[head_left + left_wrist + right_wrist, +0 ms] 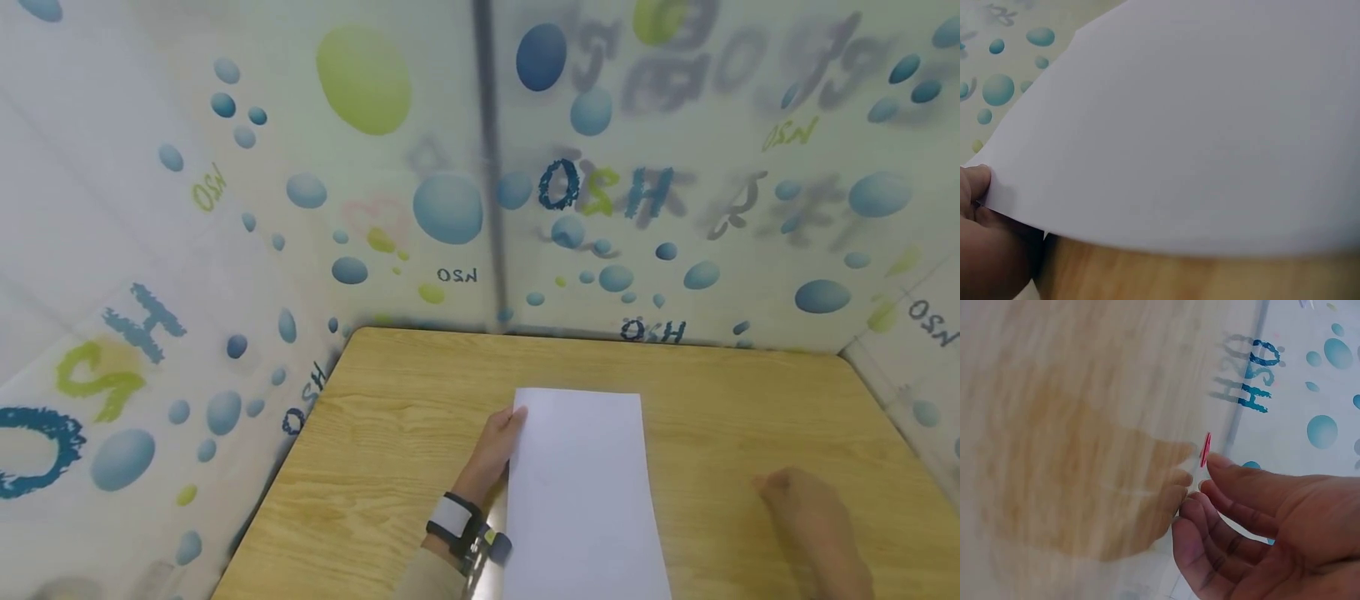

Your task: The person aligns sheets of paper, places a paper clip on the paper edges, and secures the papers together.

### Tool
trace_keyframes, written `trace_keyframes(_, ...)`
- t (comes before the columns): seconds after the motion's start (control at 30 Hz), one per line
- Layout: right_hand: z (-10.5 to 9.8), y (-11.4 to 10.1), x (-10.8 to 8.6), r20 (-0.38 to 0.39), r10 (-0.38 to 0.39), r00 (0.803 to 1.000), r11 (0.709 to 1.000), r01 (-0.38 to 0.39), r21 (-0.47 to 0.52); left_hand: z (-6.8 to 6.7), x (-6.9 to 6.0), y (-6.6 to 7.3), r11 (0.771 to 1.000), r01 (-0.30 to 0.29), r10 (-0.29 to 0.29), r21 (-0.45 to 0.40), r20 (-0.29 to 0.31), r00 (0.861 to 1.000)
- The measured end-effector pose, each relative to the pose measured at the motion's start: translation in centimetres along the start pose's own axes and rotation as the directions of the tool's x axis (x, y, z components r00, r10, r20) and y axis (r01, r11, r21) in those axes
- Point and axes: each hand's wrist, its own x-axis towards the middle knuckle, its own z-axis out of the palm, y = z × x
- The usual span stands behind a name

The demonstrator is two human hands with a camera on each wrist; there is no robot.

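Note:
White paper (581,483) lies in front of me in the head view, its near end cut off by the frame. My left hand (495,446) pinches its upper left edge, thumb (980,180) on top and fingers underneath. From the left wrist view the paper (1172,125) looks bowed, its lower edge off the wood. Over on the right, apart from the paper, my right hand (813,521) is blurred in the head view. Seen from the right wrist, this hand (1260,519) pinches a small red paper clip (1205,449) at the thumb and fingertips, the other fingers curled.
The wooden table (375,467) has rounded far corners. Pale walls (450,117) with bubble prints and lettering enclose it at the back and both sides. A strap with a small device (453,521) sits on my left wrist. The tabletop (1085,487) mirrors my right hand.

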Motion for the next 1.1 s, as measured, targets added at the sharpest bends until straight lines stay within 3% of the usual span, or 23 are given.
trace_keyframes(0.13,-0.3,0.2,0.3,-0.03,-0.104,0.994,0.994,0.102,-0.044,0.0,-0.1,0.1,1.0,0.01,-0.01,0.013,-0.007,1.0)
trace_keyframes(0.23,-0.3,0.0,0.5,-0.027,-0.116,0.993,0.992,0.115,-0.05,0.0,0.0,0.1,1.0,0.002,-0.002,0.025,-0.004,1.0)
trace_keyframes(0.5,-0.2,-0.9,0.5,-0.002,-0.06,0.998,0.998,0.06,-0.007,0.0,0.0,-0.2,0.999,0.004,-0.004,0.034,0.002,1.0)
trace_keyframes(0.87,-0.2,-0.6,0.3,-0.071,-0.201,0.977,0.979,0.203,0.03,0.0,0.2,-0.2,1.0,0.008,-0.008,0.015,0.003,1.0)
trace_keyframes(0.97,-0.3,-1.2,0.8,-0.046,-0.207,0.977,0.975,0.21,0.072,-0.1,0.1,-0.1,1.0,0.019,-0.019,0.015,0.005,1.0)
trace_keyframes(1.1,0.0,-2.5,1.4,-0.093,-0.272,0.958,0.955,0.28,0.099,-0.2,0.0,0.1,1.0,0.026,-0.026,0.008,0.017,1.0)
